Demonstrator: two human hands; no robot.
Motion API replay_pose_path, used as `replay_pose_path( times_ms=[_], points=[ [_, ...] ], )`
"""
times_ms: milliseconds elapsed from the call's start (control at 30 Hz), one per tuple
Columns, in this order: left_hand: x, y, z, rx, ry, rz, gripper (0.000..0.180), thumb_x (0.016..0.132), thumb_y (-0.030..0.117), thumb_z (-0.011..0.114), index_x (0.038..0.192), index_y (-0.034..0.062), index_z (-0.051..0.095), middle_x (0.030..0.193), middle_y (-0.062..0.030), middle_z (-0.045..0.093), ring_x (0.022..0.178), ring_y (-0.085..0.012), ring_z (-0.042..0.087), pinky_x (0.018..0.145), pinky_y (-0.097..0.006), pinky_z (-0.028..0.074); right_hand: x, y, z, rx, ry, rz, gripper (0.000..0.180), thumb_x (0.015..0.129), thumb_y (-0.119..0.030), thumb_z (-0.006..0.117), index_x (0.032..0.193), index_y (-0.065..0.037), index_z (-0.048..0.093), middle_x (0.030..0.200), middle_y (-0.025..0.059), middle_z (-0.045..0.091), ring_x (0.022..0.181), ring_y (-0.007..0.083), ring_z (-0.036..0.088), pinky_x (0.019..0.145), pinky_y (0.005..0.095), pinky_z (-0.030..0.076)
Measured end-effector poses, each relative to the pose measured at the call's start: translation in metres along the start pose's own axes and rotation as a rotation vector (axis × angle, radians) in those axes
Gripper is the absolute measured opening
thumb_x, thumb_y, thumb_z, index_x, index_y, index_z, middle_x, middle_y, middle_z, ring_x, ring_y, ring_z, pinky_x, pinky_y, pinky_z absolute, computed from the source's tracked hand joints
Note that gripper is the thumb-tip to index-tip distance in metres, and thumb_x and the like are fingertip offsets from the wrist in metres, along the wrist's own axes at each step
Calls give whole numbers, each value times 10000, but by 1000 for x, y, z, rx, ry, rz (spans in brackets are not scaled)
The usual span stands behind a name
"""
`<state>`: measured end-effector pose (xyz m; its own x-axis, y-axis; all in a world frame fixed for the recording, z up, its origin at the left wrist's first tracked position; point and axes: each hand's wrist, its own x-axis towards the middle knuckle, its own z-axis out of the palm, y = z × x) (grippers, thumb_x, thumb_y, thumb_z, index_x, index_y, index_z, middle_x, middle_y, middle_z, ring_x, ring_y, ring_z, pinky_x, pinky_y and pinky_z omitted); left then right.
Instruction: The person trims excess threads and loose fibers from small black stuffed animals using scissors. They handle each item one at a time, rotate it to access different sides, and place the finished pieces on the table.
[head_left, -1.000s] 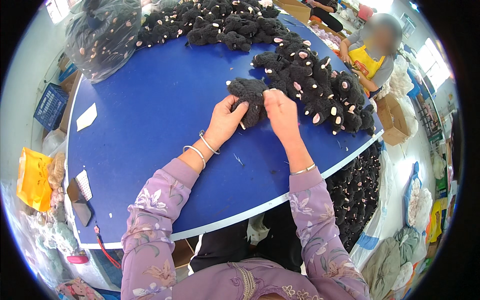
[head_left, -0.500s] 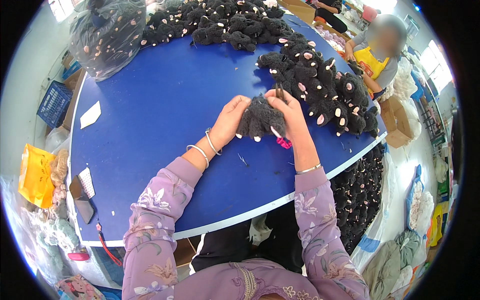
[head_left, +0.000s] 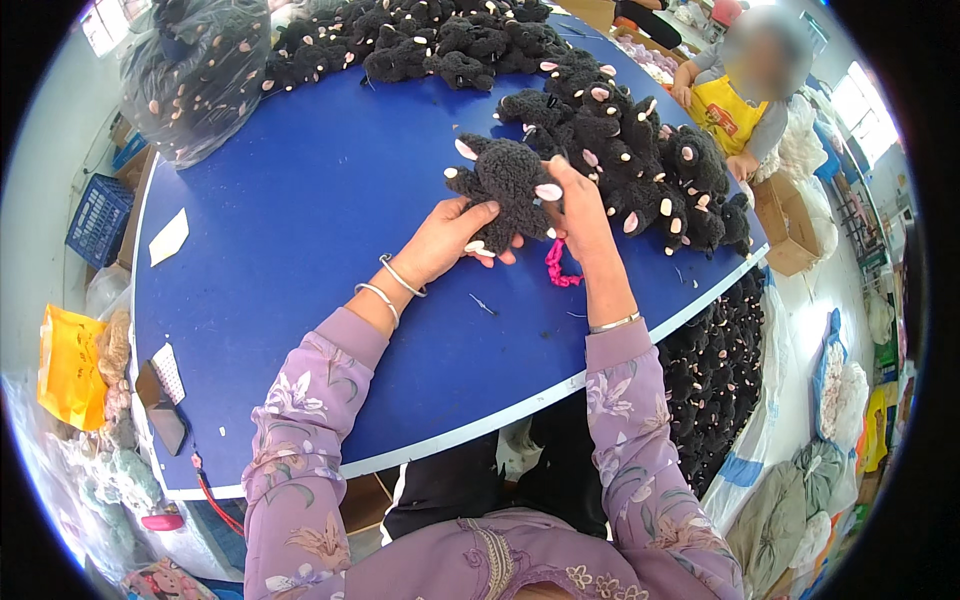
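Observation:
Both my hands hold one black fluffy plush toy (head_left: 505, 185) with pale pink ears and paws above the blue table (head_left: 300, 230). My left hand (head_left: 448, 238) grips its lower part from the left. My right hand (head_left: 577, 212) pinches its right side near a pink ear. A pink cord piece (head_left: 556, 265) lies on the table just under my right wrist. Both wrists wear thin bracelets.
A heap of the same black plush toys (head_left: 640, 150) covers the table's far right and back. A clear bag of them (head_left: 185, 75) stands at the back left. Another person in a yellow apron (head_left: 735, 100) sits beyond. A phone (head_left: 160, 410) lies at the near-left edge, a blue crate (head_left: 98, 220) on the floor.
My hands have pulled one plush toy off the pile and lifted it toward the table's middle, turning it over between them. The pink cord piece now lies uncovered on the table.

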<state>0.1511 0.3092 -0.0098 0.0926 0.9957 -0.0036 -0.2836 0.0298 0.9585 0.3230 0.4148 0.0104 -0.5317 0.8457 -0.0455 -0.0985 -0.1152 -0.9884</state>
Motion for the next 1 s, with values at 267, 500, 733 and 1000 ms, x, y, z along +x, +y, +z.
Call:
replay_pose_path(
  times_ms=[267,500,733,1000],
  points=[
    [-3,11,5,59,53,-99,392,987,318,455,1090,-50,540,815,-162,678,658,-201,687,512,-236,531,-2,5,-2,50,-23,-192,452,879,-362,634,1098,30,586,895,23,607,802,86,551,721,238,461],
    [-2,4,3,219,-76,-69,237,920,206,604,1016,-11,594,839,-104,683,682,-149,674,563,-223,509,-1,6,7,-33,-34,-117,225,873,-155,617,999,30,634,869,37,635,747,95,579,660,252,478],
    [-2,3,-2,144,-177,-48,132,912,149,582,964,28,587,838,-71,645,642,-80,559,533,-216,431,-2,5,10,206,19,-79,191,894,-123,585,991,32,638,884,50,653,748,112,607,654,268,498],
    [2,8,-11,-3,-230,-201,122,918,146,562,960,35,533,786,-44,563,561,-57,422,474,-208,318,1,7,7,212,58,-137,198,900,-145,608,1009,17,637,910,50,654,769,117,612,675,271,502]
  ],
)
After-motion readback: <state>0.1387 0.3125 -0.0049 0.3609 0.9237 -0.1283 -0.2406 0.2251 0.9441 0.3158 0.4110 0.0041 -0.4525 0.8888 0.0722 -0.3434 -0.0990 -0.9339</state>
